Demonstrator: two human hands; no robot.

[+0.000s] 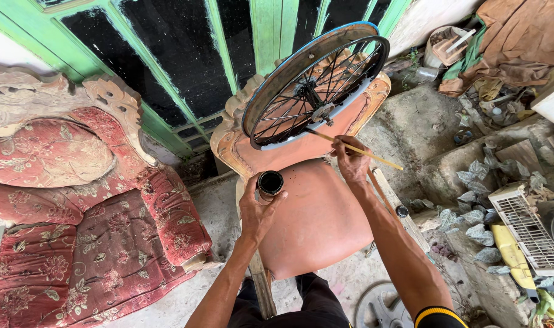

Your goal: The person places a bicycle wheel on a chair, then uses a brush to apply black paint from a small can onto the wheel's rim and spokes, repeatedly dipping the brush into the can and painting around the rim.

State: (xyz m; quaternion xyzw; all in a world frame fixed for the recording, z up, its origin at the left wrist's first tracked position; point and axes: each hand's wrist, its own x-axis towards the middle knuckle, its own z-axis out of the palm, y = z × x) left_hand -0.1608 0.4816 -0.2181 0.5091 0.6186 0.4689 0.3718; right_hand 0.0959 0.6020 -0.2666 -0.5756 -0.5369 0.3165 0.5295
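Observation:
A spoked bicycle wheel point(316, 85) with a blue rim leans against the carved back of a chair with a brown seat point(313, 218). My right hand point(352, 161) grips a thin yellow-handled brush point(356, 149) whose tip reaches the wheel's hub. My left hand point(259, 209) holds a small can of black paint point(270, 183) over the seat's left edge.
A red floral carved sofa point(76, 212) stands at the left. Green-framed dark glass doors point(186, 54) rise behind the chair. Rubble, cloth, a white grille point(529, 228) and leafy plants fill the right side. A round metal disc point(380, 307) lies on the concrete floor.

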